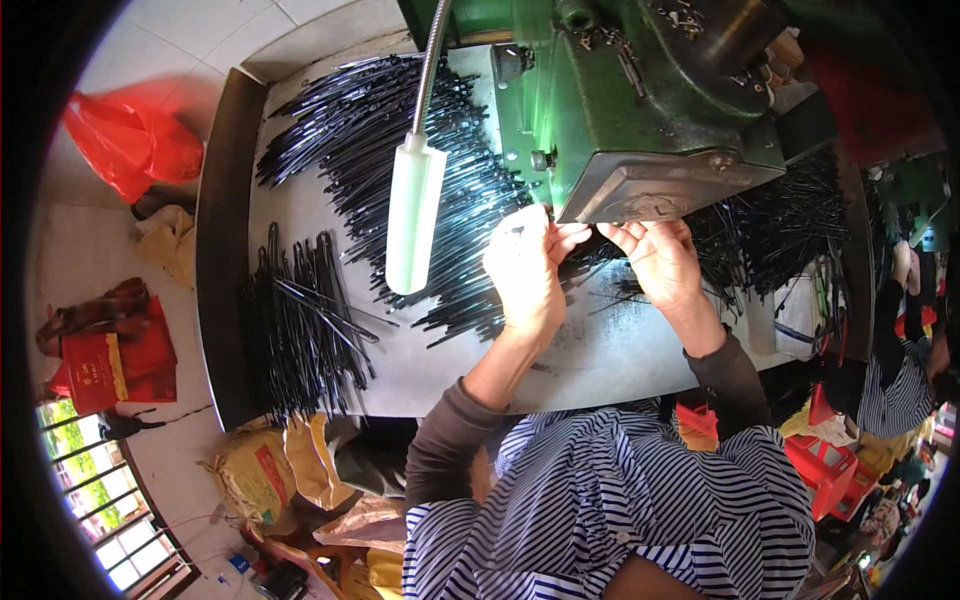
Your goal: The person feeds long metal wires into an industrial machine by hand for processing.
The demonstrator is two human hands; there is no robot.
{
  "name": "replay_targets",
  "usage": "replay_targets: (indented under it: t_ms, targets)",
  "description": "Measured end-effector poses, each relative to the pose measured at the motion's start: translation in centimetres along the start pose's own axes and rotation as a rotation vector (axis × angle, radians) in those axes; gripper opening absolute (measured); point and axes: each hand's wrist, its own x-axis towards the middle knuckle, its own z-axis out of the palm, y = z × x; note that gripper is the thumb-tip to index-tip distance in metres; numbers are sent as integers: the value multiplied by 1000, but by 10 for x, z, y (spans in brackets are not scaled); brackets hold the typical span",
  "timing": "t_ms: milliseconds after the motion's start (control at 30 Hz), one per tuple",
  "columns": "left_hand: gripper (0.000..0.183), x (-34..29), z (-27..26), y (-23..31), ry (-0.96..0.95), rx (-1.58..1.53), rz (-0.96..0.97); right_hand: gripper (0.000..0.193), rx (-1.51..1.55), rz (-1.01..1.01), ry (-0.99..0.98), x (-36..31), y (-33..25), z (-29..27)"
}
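Note:
Both my hands work close together under the lower front edge of a green machine [590, 120]. My left hand [525, 265] is brightly lit, its thumb and fingers pinched together beside the machine's corner. My right hand [665, 262] has its fingers bent in, the thumb and fingertips meeting just below the metal plate [668, 190]. Whatever lies between the fingertips is too small and dark to make out. Left of my left hand spreads a large pile of thin black metal rods [400, 170]. Another heap of dark rods [780, 225] lies beyond my right hand.
A lit white lamp [415, 215] hangs from a flexible metal neck left of my hands. A smaller rod bundle [310, 330] rests near the raised left wall [228, 240] of the metal table [600, 350]. Red bags and sacks surround it; another person [900, 390] sits at far right.

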Motion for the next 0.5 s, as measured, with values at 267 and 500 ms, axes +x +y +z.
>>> replay_targets:
  t_ms: [267, 500]
  targets:
    - [16, 9, -9, -3, -43, -35, -9, 12, 14, 5, 57, -3, 6, -5]
    - [16, 2, -1, -3, 18, -37, -47, 11, 17, -53, 100, -7, 12, -2]
